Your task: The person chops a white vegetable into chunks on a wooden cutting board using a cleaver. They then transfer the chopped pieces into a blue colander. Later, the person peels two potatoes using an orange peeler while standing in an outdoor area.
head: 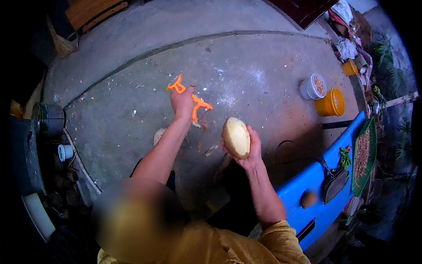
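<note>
My left hand (182, 103) is closed around an orange plastic peeler (198, 106). Orange parts stick out on both sides of the fist; whether they belong to one tool or two, I cannot tell. To its right, my right hand (253, 150) holds a large oval potato (238, 138) from below, thumb along its right side. The potato's upper face is pale and peeled, with brownish skin at its left and lower edges. Peeler and potato are apart. Below them, thin scraps (211, 150) lie on the concrete floor (148, 95). A pale roundish thing (159, 136) is partly hidden behind my left forearm.
A blue table (295, 194) at right bears a dark pouch (334, 187), green chillies (345, 158) and a brown roundish item (308, 199). Beyond stand white (306, 89) and yellow (324, 105) buckets and a green tray (372, 142). At left are a dark pot (52, 119) and small white bucket (66, 152).
</note>
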The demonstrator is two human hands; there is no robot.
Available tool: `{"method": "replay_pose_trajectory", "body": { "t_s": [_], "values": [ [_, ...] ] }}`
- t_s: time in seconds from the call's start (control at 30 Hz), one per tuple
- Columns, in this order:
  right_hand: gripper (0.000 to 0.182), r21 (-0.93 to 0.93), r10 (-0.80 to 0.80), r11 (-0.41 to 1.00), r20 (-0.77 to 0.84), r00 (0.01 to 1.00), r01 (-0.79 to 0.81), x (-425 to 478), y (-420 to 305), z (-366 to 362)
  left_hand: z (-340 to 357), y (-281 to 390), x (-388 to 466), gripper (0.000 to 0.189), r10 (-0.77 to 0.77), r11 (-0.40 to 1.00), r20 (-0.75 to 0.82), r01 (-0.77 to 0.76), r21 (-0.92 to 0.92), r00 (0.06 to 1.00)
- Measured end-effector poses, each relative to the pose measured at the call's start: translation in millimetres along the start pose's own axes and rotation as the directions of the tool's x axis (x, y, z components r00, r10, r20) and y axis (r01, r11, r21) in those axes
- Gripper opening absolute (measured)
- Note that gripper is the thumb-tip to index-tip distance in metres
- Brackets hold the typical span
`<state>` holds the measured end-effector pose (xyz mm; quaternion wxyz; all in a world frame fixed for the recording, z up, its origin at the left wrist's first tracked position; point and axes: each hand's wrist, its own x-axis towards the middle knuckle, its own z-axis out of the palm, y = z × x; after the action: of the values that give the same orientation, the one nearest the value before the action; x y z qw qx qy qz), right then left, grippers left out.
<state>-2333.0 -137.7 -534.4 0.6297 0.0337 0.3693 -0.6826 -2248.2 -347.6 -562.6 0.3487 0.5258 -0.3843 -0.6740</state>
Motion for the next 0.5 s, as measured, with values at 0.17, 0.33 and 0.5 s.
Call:
{"method": "replay_pose_trajectory", "body": {
  "t_s": [0.17,0.33,0.5],
  "values": [
    [0.052,0.062,0.048,0.997,-0.075,0.996,-0.043,6,-8,17,15,-2,-47,0.026,0.028,0.993,0.175,-0.008,-0.114,0.984],
    [0.048,-0.07,-0.005,0.997,-0.25,0.968,-0.013,7,12,21,28,-15,-65,0.026,0.15,0.969,0.186,-0.182,0.165,0.971],
    [0.047,-0.069,-0.007,0.998,0.014,1.0,0.008,-9,8,8,-8,24,-4,0.033,-0.029,0.995,0.029,0.032,-0.095,0.999]
  ]
}}
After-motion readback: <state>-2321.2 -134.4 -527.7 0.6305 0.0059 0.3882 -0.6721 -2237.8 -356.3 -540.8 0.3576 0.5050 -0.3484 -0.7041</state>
